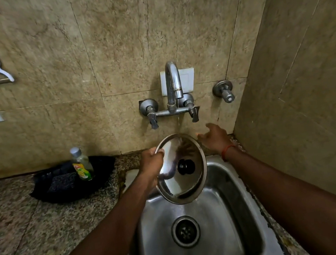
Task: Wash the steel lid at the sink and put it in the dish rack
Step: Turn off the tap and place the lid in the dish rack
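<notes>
LID: steel lid (191, 180) tilted over sink (236, 193) under tap (172, 83) trickle, so runoff likely drains into the basin | LEFT: left hand (151, 162) fingers (159, 152) clamped on lid's left rim | RIGHT: right hand (215, 138) released, spread, empty, beyond lid near tap lever (195, 113) | AROUND: soap bottle (81, 164), scrubber (62, 182) in black tray (103, 168), left worktop (13, 214) | RACK: not in view

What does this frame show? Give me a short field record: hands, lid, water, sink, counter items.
left hand: grips the left rim of the steel lid
right hand: fingers spread, holds nothing, beyond the lid near the wall
steel lid: tilted over the sink, black knob facing the camera
water: thin stream from the faucet onto the lid's upper edge
sink: steel, drain strainer visible
counter: dish soap bottle and scrub pad in a black tray
dish rack: not in view
</notes>
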